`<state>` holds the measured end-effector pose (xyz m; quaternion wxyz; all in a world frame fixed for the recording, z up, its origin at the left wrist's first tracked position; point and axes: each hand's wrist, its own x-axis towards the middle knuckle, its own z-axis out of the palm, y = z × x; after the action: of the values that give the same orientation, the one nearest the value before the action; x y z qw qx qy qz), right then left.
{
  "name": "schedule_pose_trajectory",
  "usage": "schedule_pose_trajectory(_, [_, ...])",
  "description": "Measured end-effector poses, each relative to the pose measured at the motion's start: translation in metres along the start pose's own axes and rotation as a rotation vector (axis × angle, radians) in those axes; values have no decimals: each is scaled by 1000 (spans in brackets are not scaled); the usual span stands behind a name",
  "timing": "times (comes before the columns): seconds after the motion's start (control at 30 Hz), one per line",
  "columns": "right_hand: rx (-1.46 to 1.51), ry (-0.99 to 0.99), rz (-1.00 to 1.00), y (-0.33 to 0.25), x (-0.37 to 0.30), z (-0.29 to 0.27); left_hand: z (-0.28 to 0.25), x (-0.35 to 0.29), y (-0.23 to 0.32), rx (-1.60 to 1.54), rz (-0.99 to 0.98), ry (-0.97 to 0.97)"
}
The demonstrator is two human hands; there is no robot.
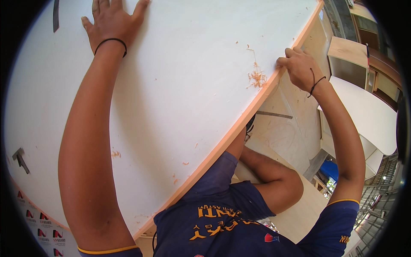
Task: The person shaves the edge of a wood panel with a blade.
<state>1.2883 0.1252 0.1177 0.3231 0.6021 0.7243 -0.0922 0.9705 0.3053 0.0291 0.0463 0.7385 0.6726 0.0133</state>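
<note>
A large white board (184, 85) with an orange edge strip (227, 143) slants across the view in front of me. My left hand (113, 19) lies on its far part with the fingers spread; their tips are cut off by the upper frame edge. At the board's right side, my right hand (302, 66) has its fingers bent closed over the orange edge. Whether a small thing is also tucked inside those fingers cannot be seen. Thin orange shavings (257, 78) lie in a small heap beside this hand, and a few more are scattered over the white surface.
A dark T-shaped tool (20, 160) rests on the board at the left, and a dark flat strip (56, 16) lies at the upper left. Below the board, a thin metal strip (274, 114) lies near my legs. Pale box-like cabinets (349, 60) and a white panel (364, 111) stand at the right.
</note>
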Motion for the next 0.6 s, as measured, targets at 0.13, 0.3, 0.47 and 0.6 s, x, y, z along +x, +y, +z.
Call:
schedule_pose_trajectory(0.13, [135,-143,-93,-31,-4,-12,1,-1,-1,10,-7,-2])
schedule_pose_trajectory(0.3, [-6,-26,52,0,4,-2,1,1,0,17,-4,4])
schedule_pose_trajectory(0.47, [94,-92,-140,-42,-8,-10,2,-1,-2,11,-7,12])
schedule_pose_trajectory(0.6, [77,-83,-9,-20,5,-13,1,0,-2,15,-9,8])
